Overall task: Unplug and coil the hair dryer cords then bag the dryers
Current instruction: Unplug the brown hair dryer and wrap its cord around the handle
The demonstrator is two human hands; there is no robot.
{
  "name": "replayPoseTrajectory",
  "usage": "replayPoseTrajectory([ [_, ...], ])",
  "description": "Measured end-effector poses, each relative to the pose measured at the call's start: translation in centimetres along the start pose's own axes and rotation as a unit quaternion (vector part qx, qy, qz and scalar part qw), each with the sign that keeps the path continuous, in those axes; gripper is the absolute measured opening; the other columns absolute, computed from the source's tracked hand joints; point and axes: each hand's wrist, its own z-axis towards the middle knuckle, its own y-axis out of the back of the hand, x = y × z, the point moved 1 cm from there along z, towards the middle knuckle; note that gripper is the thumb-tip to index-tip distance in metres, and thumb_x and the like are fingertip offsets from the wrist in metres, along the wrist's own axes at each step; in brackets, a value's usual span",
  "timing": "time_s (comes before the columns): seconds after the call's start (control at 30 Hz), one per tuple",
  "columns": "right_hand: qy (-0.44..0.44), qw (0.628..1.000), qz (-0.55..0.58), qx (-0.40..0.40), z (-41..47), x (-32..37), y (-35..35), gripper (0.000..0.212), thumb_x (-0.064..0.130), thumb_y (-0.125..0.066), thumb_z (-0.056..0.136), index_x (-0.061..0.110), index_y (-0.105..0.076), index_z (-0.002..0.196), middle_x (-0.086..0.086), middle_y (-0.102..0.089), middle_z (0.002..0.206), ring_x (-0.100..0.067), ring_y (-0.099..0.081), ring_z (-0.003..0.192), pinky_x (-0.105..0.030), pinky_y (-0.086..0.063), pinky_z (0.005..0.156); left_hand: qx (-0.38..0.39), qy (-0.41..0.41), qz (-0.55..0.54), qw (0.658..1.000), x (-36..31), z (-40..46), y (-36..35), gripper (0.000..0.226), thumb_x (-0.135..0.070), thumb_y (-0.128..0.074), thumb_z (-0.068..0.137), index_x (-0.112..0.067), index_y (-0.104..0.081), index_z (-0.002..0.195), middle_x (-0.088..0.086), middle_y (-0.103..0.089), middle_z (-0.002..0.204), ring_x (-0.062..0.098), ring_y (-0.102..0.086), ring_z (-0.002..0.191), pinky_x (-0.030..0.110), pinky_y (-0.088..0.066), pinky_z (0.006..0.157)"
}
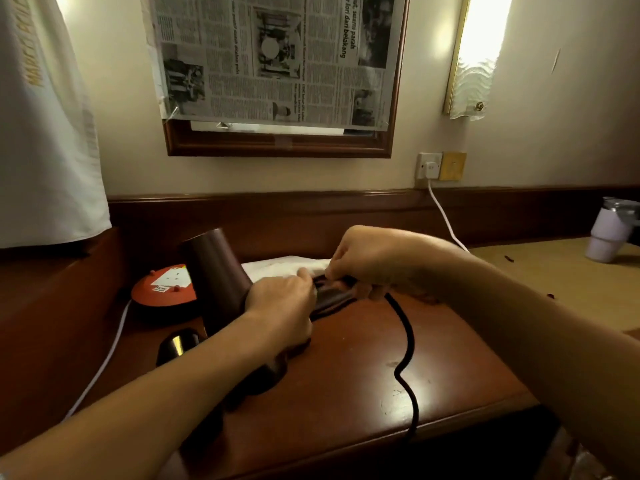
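Observation:
A dark brown hair dryer (214, 271) stands on the wooden table (346, 393), its barrel pointing up and back. My left hand (280, 299) grips the dryer's handle. My right hand (367, 261) pinches the black cord (405, 344) close to the handle, where a few dark loops are bunched. The rest of the cord trails in a curve toward me and drops over the table's front edge. A white cloth bag (287, 266) lies flat behind my hands. A second dark dryer part (176, 344) lies at the left, partly hidden by my forearm.
A red round extension reel (162, 289) with a white cable sits at the left. A white plug with a cable (431, 168) is in the wall socket. A white tumbler (606, 233) stands far right. A newspaper-covered frame hangs on the wall above.

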Motion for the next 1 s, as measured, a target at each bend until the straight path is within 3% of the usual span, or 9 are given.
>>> replayPoseTrajectory([
  [0.13,0.011,0.980,0.196,-0.027,-0.9,-1.8,-3.6,0.032,0.022,-0.044,0.106,0.004,-0.067,0.093,0.001,-0.047,0.058,-0.006,-0.039,0.037,-0.017,-0.032,0.036,0.062,0.062,-0.165,0.982,4.0,1.5,0.8,0.037,-0.040,-0.066,0.078,-0.017,-0.051,0.103,-0.002,-0.058,0.083,0.024,-0.065,0.082,0.032,-0.042,0.062],
  [0.2,0.030,0.966,0.256,-0.029,-1.1,-3.0,-6.0,0.033,0.026,-0.041,0.107,0.010,-0.065,0.090,0.005,-0.040,0.056,-0.004,-0.036,0.036,-0.017,-0.030,0.037,0.103,0.026,-0.307,0.946,4.9,1.8,1.0,0.018,-0.036,-0.070,0.071,-0.025,-0.057,0.077,-0.003,-0.058,0.068,0.018,-0.059,0.061,0.032,-0.042,0.055],
  [0.3,0.052,0.942,0.331,-0.010,-0.8,-5.3,-8.2,0.035,0.031,-0.039,0.107,0.012,-0.058,0.085,0.007,-0.032,0.056,-0.006,-0.028,0.043,-0.018,-0.026,0.040,0.097,-0.021,-0.359,0.928,5.1,1.4,1.6,0.014,-0.026,-0.069,0.068,-0.029,-0.058,0.061,-0.002,-0.056,0.058,0.014,-0.054,0.054,0.034,-0.041,0.052],
  [0.5,0.063,0.928,0.367,0.025,0.1,-9.9,-9.8,0.047,0.055,-0.045,0.096,0.021,-0.042,0.063,0.002,-0.027,0.061,-0.012,-0.024,0.051,-0.021,-0.025,0.048,0.112,-0.088,-0.429,0.892,4.1,-0.2,3.0,0.055,-0.003,-0.065,0.074,-0.057,-0.059,0.064,0.004,-0.048,0.061,0.018,-0.048,0.053,0.031,-0.036,0.052],
  [0.63,0.073,0.938,0.337,0.019,0.5,-13.2,-11.2,0.059,0.071,-0.046,0.091,0.023,-0.034,0.058,0.000,-0.029,0.060,-0.015,-0.029,0.055,-0.021,-0.036,0.055,0.123,-0.051,-0.450,0.883,4.9,-0.1,3.6,0.028,-0.008,-0.068,0.079,-0.028,-0.060,0.061,-0.003,-0.056,0.056,0.018,-0.051,0.054,0.026,-0.037,0.049],
  [0.7,0.063,0.942,0.326,0.037,0.5,-14.6,-12.0,0.059,0.074,-0.044,0.088,0.023,-0.033,0.059,0.000,-0.029,0.061,-0.015,-0.029,0.056,-0.022,-0.036,0.057,0.141,-0.050,-0.458,0.876,5.2,-0.2,3.8,0.022,-0.010,-0.069,0.079,-0.027,-0.059,0.068,0.001,-0.057,0.061,0.020,-0.053,0.057,0.025,-0.040,0.049],
  [0.83,0.041,0.956,0.283,0.061,1.4,-15.2,-11.4,0.057,0.069,-0.045,0.092,0.026,-0.031,0.059,0.003,-0.024,0.058,-0.013,-0.021,0.051,-0.024,-0.021,0.048,0.178,-0.114,-0.491,0.845,3.6,-1.3,4.2,0.017,-0.008,-0.066,0.078,-0.024,-0.064,0.082,0.006,-0.056,0.065,0.019,-0.054,0.057,0.033,-0.044,0.055],
  [0.93,0.026,0.974,0.218,0.060,2.8,-14.4,-10.1,0.057,0.067,-0.050,0.091,0.026,-0.032,0.056,0.002,-0.023,0.057,-0.013,-0.020,0.048,-0.030,-0.016,0.048,0.181,-0.159,-0.479,0.844,2.2,-1.9,4.3,0.034,0.000,-0.065,0.078,-0.033,-0.060,0.071,0.003,-0.059,0.063,0.012,-0.055,0.052,0.022,-0.042,0.051],
  [1.0,0.016,0.984,0.167,0.059,3.3,-13.8,-8.8,0.051,0.058,-0.054,0.093,0.020,-0.040,0.062,-0.001,-0.026,0.059,-0.012,-0.023,0.047,-0.030,-0.019,0.048,0.197,-0.181,-0.445,0.855,1.5,-2.2,3.9,0.020,-0.004,-0.068,0.077,-0.022,-0.060,0.079,0.001,-0.060,0.067,0.012,-0.056,0.055,0.023,-0.041,0.051],
])
